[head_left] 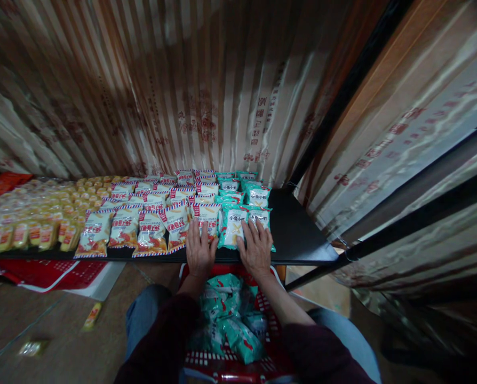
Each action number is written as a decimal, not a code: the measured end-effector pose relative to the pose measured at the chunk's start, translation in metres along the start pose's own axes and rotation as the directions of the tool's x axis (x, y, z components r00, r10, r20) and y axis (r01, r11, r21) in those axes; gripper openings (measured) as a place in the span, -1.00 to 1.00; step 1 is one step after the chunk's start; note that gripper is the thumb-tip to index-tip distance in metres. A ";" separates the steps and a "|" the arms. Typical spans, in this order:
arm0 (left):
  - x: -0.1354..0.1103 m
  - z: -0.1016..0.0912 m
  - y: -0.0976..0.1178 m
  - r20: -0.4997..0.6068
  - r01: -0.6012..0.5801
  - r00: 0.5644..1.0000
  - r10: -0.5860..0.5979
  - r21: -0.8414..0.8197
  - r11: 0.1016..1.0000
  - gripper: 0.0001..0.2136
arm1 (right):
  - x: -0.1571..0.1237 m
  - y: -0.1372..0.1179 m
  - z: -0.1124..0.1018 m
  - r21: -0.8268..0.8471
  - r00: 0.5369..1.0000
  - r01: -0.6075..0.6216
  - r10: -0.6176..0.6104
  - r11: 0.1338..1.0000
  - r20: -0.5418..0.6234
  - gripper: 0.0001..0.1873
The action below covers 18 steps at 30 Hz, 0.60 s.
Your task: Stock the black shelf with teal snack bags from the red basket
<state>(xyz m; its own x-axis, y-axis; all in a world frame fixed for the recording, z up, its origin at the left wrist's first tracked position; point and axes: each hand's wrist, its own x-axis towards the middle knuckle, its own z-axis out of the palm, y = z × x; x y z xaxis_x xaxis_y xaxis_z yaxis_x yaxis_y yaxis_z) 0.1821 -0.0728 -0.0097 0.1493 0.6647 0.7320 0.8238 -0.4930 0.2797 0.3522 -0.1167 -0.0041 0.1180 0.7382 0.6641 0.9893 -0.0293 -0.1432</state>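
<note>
My left hand [200, 250] lies flat with fingers spread against a white-and-red snack bag [206, 212] at the shelf's front edge. Beside it, my right hand [257, 249] rests its outstretched fingers on a teal snack bag [261, 215] in the front row. Another teal snack bag [233, 224] stands between the two hands. More teal bags line up behind these toward the curtain. Below my forearms, a red basket [274, 314] between my knees holds several teal bags [238, 336], lying jumbled.
On the black shelf [290, 229], rows of white-and-red bags [150, 232] stand left of the teal ones, then small yellow packs [46, 234]. A patterned curtain [198, 106] hangs behind. A black post [326, 112] rises at right. Another red basket [42, 269] and dropped packs [92, 316] are on the floor.
</note>
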 end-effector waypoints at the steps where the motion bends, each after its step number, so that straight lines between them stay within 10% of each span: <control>1: 0.000 -0.001 0.000 -0.002 -0.009 1.000 0.009 -0.010 1.000 -0.47 | 0.000 0.000 0.000 0.002 1.000 0.003 -0.003 1.000 -0.001 -0.46; 18: -0.007 -0.006 0.000 -0.082 0.036 0.996 -0.037 -0.013 0.999 -0.37 | 0.000 0.001 0.001 -0.002 1.000 0.003 -0.003 1.000 -0.012 -0.46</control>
<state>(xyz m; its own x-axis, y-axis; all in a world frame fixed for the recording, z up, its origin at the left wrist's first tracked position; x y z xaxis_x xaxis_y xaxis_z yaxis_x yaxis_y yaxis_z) 0.1777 -0.0806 -0.0114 0.0736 0.6345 0.7694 0.8214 -0.4761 0.3141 0.3527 -0.1158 -0.0045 0.1165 0.7298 0.6736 0.9897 -0.0284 -0.1403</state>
